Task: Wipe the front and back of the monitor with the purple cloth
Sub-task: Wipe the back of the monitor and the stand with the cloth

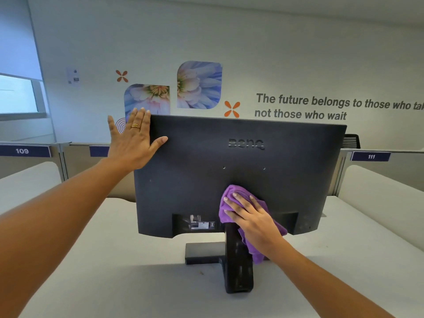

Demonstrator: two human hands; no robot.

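While left hand (132,143) braces monitor (241,166), fingers (140,118) straight, right hand (253,219) presses purple cloth (261,249) to it, fingers (241,199) flat

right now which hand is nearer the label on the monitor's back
Right. The right hand presses the purple cloth just beside the label, to its right; the left hand lies flat on the monitor's upper left corner.

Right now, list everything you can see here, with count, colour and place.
monitor: one, black, back toward the camera, on the desk
stand: one, black, under the monitor
purple cloth: one, purple, against the monitor's lower back
desk: one, white, foreground
flower pictures: two, blue-white, on the wall
orange decals: two, orange, beside the pictures
number plates: two readable, blue, partition left and right
left hand: one, flat on the monitor's upper left corner
right hand: one, fingers pressing the cloth
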